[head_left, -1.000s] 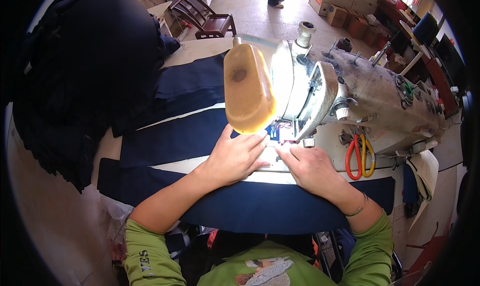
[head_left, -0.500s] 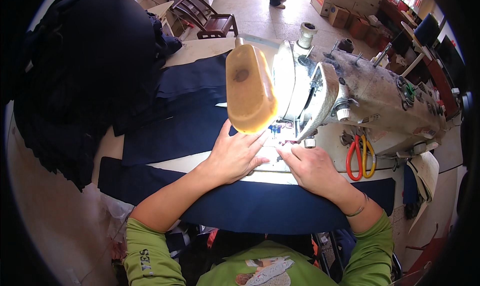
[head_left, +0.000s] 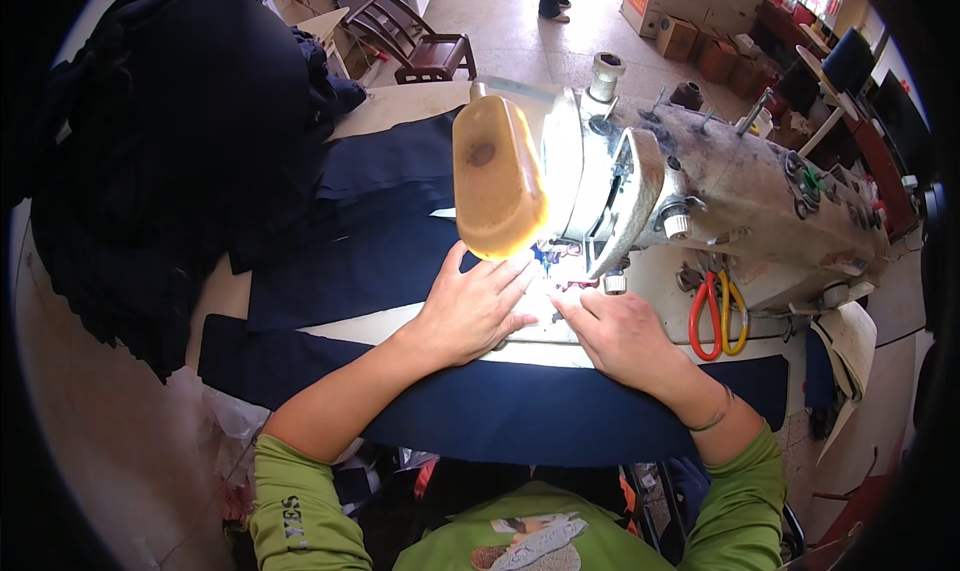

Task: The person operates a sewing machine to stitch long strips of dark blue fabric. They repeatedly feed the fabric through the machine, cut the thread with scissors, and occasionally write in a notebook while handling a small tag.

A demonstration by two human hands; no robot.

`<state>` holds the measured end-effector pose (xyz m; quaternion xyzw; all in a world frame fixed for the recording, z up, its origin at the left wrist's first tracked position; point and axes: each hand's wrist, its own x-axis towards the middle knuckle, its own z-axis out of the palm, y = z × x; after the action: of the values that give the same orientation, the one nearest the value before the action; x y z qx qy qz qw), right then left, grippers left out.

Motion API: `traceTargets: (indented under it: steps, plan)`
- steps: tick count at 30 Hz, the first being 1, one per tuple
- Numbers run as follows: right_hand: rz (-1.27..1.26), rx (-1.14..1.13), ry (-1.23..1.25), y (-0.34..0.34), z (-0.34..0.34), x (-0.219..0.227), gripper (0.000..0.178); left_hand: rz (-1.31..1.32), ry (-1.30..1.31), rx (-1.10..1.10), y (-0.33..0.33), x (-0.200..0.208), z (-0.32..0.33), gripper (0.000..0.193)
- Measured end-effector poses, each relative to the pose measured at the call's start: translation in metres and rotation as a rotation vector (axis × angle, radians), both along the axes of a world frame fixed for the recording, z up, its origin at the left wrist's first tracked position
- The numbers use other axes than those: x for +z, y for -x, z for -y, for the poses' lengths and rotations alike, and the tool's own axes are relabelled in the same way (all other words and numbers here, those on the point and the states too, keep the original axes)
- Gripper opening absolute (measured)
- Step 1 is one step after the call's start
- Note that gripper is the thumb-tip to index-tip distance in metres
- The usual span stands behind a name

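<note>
Sewing looks mid-run at the machine [head_left: 700, 186]: left hand [head_left: 468, 311] open and flat, right hand [head_left: 628, 333] grip can't tell, heap [head_left: 180, 181] left of machine probably pending, done share unclear.

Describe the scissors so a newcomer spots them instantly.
Find the pale sewing machine right of centre. Just below it in the picture, right of the person's right hand, are the scissors. One red and one yellow handle loop set them apart from the navy cloth.
</note>
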<state>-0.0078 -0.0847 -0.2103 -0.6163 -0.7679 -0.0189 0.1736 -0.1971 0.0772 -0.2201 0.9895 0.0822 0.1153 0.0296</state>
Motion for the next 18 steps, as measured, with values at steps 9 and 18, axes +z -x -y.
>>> traceTargets:
  steps: [9, 18]
  plan:
    - [-0.016, -0.003, 0.033, -0.002, 0.000, 0.000, 0.032, 0.030, 0.009, -0.026, 0.000, -0.001, -0.003, 0.052]
    - [-0.020, 0.013, -0.065, -0.002, -0.002, -0.004, 0.031, 0.284, 0.113, 0.008, -0.001, -0.005, -0.015, 0.037]
